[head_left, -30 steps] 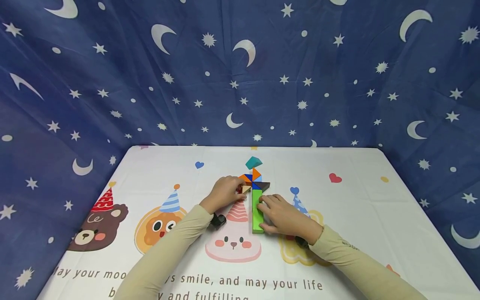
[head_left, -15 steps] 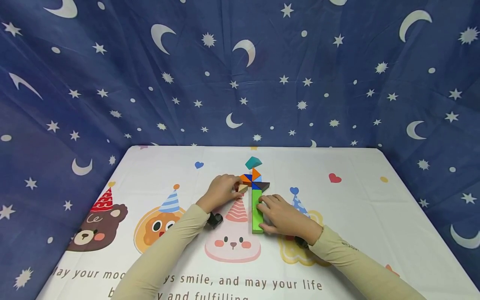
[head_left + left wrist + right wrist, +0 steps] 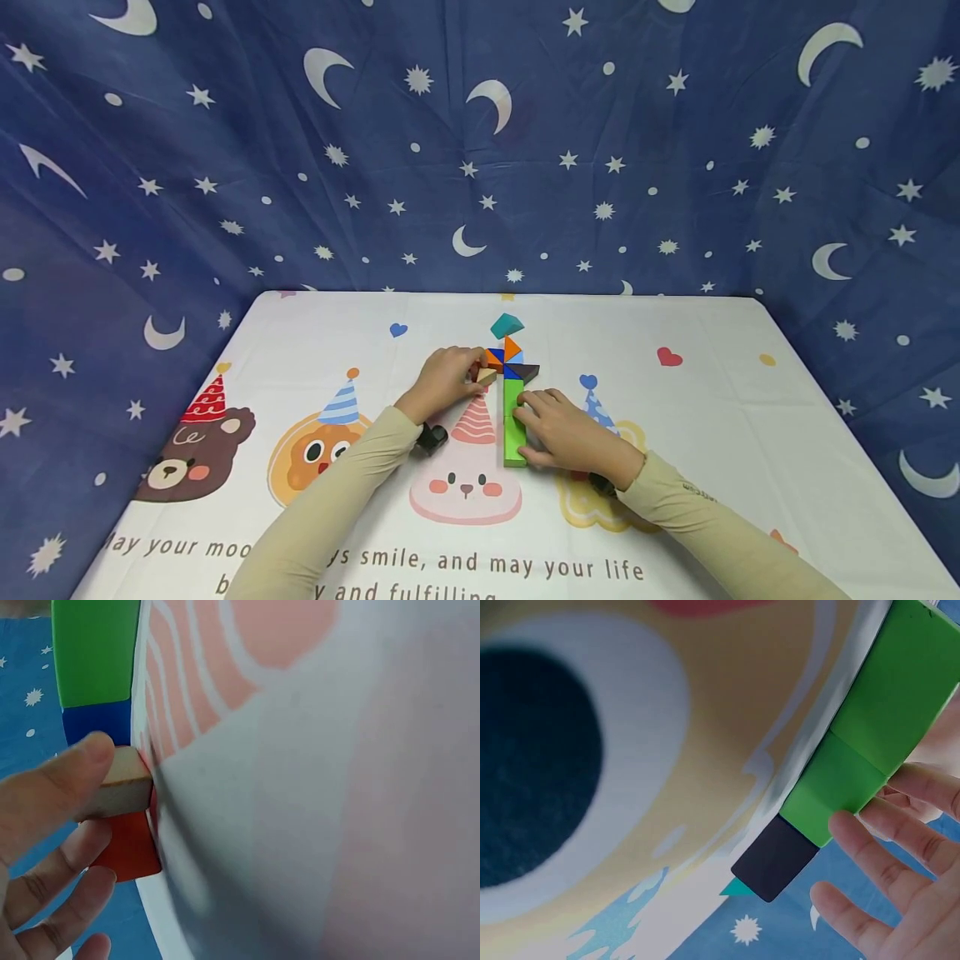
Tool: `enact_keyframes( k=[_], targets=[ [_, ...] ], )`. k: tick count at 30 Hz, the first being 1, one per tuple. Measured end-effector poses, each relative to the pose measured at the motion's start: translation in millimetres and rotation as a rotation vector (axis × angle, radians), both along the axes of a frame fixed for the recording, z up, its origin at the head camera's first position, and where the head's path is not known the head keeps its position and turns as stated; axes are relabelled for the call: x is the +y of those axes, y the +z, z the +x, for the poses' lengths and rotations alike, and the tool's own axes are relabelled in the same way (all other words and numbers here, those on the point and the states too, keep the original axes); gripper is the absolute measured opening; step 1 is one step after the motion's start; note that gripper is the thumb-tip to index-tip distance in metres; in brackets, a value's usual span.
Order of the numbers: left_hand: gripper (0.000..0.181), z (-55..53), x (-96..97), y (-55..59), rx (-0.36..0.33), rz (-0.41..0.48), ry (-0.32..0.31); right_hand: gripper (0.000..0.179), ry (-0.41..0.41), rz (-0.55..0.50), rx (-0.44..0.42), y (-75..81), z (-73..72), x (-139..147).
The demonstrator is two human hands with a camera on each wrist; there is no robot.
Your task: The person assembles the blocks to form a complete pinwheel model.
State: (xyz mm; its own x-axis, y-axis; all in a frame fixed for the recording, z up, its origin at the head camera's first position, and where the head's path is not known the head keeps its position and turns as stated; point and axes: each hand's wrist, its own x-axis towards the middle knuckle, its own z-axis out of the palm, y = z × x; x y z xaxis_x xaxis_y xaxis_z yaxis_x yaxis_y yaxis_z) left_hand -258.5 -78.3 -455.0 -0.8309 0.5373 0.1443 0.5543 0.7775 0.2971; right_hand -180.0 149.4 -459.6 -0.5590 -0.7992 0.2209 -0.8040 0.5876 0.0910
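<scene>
In the head view my left hand is at the left side of a pinwheel of triangular blocks. Thumb and fingers pinch a plain wooden triangular block, low beside an orange block and a blue block. My right hand rests at the right side of two green blocks laid end to end below the pinwheel. Its fingers, fairly straight, touch the green surface in the right wrist view. A dark brown block sits at the upper green block's end.
A teal block lies apart, just beyond the pinwheel. The white cloth on the table carries printed cartoon figures and lettering. A blue curtain with moons and stars stands behind the table's far edge.
The left hand has drawn slightly left with the wooden triangular block, then come a little back toward the pinwheel. The right hand and the green blocks stay where they were.
</scene>
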Motion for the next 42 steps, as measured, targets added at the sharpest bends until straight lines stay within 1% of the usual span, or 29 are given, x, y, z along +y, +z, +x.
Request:
enact_keyframes(
  k=[3,5,6,8,10,12,13,15,18,20,23,26,30,35,39,42],
  targets=[
    [0.037,-3.1,-4.4,7.0,-0.009,-0.005,-0.014,0.044,-0.010,0.008,-0.012,0.0,0.4,0],
    [0.038,-8.5,-9.4,15.7,-0.026,-0.004,-0.017,0.045,-0.016,0.015,-0.022,-0.1,0.4,0],
    [0.039,-12.2,-12.0,21.3,-0.046,0.003,-0.014,0.045,-0.018,0.018,-0.026,-0.1,0.4,0],
    [0.038,-22.6,-16.9,32.5,-0.087,0.018,-0.008,0.045,-0.021,0.023,-0.032,-0.3,0.3,0],
    [0.037,-35.6,-20.5,42.2,-0.124,0.034,-0.003,0.045,-0.019,0.023,-0.030,-0.3,0.1,0],
    [0.035,-49.4,-21.7,48.2,-0.167,0.046,0.010,0.044,-0.013,0.018,-0.022,-0.3,0.1,0],
    [0.033,-57.1,-21.5,49.0,-0.179,0.043,0.015,0.044,-0.010,0.013,-0.017,-0.3,-0.3,1],
    [0.032,-71.0,-18.4,48.1,-0.205,0.021,0.026,0.044,-0.011,0.012,-0.013,-0.7,-0.7,1],
    [0.034,-87.7,-9.6,41.5,-0.228,-0.049,0.033,0.044,-0.016,0.021,-0.020,-1.3,-0.8,1],
    [0.035,-95.4,-2.2,37.5,-0.227,-0.117,0.031,0.044,-0.020,0.026,-0.030,-0.8,-0.6,1],
    [0.037,-103.2,11.5,31.2,-0.221,-0.197,0.018,0.043,-0.019,0.024,-0.035,-0.5,-0.1,2],
    [0.041,-107.9,25.5,27.1,-0.204,-0.247,-0.007,0.043,-0.015,0.019,-0.029,-0.5,-0.4,3],
    [0.046,-111.4,39.7,24.0,-0.150,-0.296,-0.039,0.041,-0.011,0.020,-0.043,0.3,-0.7,3],
    [0.045,-113.0,48.2,20.2,-0.126,-0.314,-0.026,0.041,-0.006,0.029,-0.062,1.8,-0.4,2],
    [0.041,-115.6,49.8,13.1,-0.135,-0.287,0.000,0.041,-0.002,0.029,-0.059,2.1,-0.1,1],
    [0.037,-117.5,50.1,8.3,-0.182,-0.220,0.023,0.041,-0.007,0.032,-0.059,1.3,-0.1,2]
  ],
)
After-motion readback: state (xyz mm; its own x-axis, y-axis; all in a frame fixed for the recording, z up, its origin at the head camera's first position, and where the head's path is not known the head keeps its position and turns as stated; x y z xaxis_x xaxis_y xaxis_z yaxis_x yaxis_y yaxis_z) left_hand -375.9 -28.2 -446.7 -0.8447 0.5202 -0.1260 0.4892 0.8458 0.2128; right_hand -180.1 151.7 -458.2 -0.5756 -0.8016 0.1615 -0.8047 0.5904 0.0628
